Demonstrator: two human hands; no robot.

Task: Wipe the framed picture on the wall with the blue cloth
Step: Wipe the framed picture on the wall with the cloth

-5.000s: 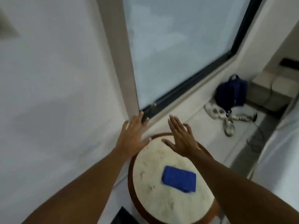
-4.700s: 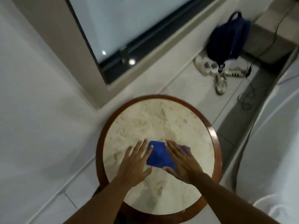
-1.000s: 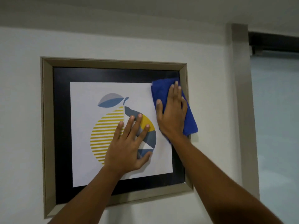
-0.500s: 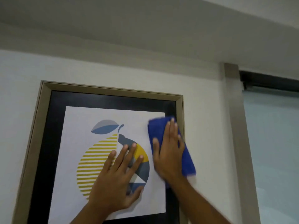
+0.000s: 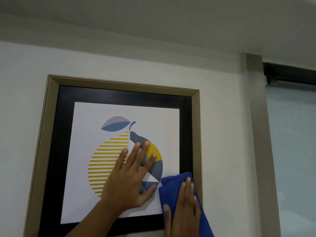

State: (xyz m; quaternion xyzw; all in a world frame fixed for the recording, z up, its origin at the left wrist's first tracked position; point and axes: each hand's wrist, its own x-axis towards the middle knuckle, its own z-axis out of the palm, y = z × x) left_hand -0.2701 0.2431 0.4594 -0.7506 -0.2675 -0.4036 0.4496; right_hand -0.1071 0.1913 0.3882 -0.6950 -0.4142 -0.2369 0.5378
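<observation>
The framed picture (image 5: 51, 134) hangs on the white wall, with a beige frame, a black mat and a print of a striped yellow and grey fruit. My left hand (image 5: 131, 177) lies flat on the print, fingers spread, over the fruit's right half. My right hand (image 5: 183, 209) presses the blue cloth (image 5: 169, 187) flat against the picture's lower right corner, over the mat and the frame's right edge. The cloth hangs down past my wrist at the bottom of the view.
A beige pillar (image 5: 258, 134) runs down the wall to the right of the picture. Beyond it is a window (image 5: 292, 142) with a dark top rail. The ceiling (image 5: 171, 23) slopes in above.
My right hand has slid the blue cloth down the picture's right side from the upper corner to the lower corner. My left hand has stayed flat on the print.
</observation>
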